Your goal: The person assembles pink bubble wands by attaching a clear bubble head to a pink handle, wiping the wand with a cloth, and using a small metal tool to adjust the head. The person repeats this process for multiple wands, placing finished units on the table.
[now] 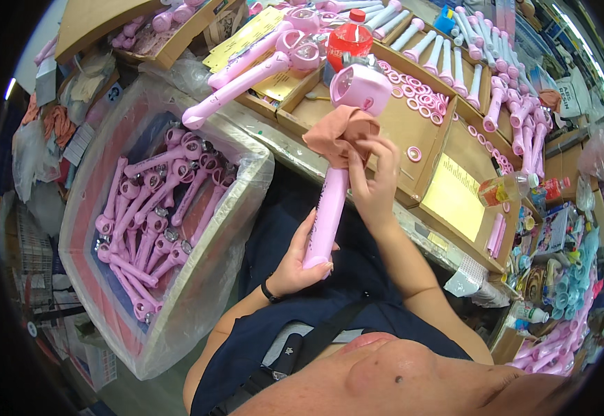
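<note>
I hold a pink long-handled piece (326, 215), shaped like a handheld shower head, tilted in front of me with its round hollow head at the top. My left hand (296, 260) grips the lower end of its handle. Dark lettering runs along the handle's side. In my right hand (378, 177) is a salmon-brown cloth (341, 132), pressed around the neck just under the head. The cloth hides the neck and some of my right fingertips. Two similar pink pieces (243, 84) lie beyond on the bench, left of the head.
At left stands a plastic-lined bin (264, 163) holding many such pink pieces. Across the bench, cardboard trays (392, 149) hold pink rings (423, 93), loose handles (447, 62) and a yellow sheet (454, 197). A red-labelled bottle (349, 41) stands behind the head; another bottle (506, 188) lies right.
</note>
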Motion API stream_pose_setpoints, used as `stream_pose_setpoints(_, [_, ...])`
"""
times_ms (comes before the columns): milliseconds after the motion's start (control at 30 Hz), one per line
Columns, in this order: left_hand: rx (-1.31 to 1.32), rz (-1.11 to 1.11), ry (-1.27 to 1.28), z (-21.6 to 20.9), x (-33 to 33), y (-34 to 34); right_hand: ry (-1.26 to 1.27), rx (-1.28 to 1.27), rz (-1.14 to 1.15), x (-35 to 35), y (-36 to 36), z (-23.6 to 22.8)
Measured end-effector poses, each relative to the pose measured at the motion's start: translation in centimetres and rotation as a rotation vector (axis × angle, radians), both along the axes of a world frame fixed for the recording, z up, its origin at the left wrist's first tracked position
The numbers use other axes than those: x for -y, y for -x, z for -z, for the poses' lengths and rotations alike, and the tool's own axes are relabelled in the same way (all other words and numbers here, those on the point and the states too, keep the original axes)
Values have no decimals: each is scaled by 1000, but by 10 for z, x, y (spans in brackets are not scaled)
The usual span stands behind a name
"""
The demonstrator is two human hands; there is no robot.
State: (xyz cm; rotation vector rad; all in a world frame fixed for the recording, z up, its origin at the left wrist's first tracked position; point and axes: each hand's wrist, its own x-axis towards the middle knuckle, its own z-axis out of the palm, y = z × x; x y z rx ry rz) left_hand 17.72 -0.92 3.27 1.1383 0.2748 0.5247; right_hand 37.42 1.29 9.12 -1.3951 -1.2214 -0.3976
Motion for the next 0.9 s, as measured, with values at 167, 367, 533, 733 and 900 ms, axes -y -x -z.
stream_pose_setpoints(167, [-98, -17, -435, 14, -1, -6, -164, -1164, -310, 4, 8, 18])
stream_pose_setpoints(367, [-295, -76, -832, 20, -2, -4, 205, -1328, -862, 11, -44, 0])
stream_pose_setpoints(533, [-127, -117, -659, 28, -2, -9, 278, -1433, -954, 14, -12, 14])
stream_pose_setpoints(733, [-182, -85, -503, 35, 0, -2, 521, -1215, -814, 12, -2, 17])
stream_pose_setpoints(900, [-167, -136, -551, 36, 0, 0, 214, -1362, -931, -1, -41, 16])
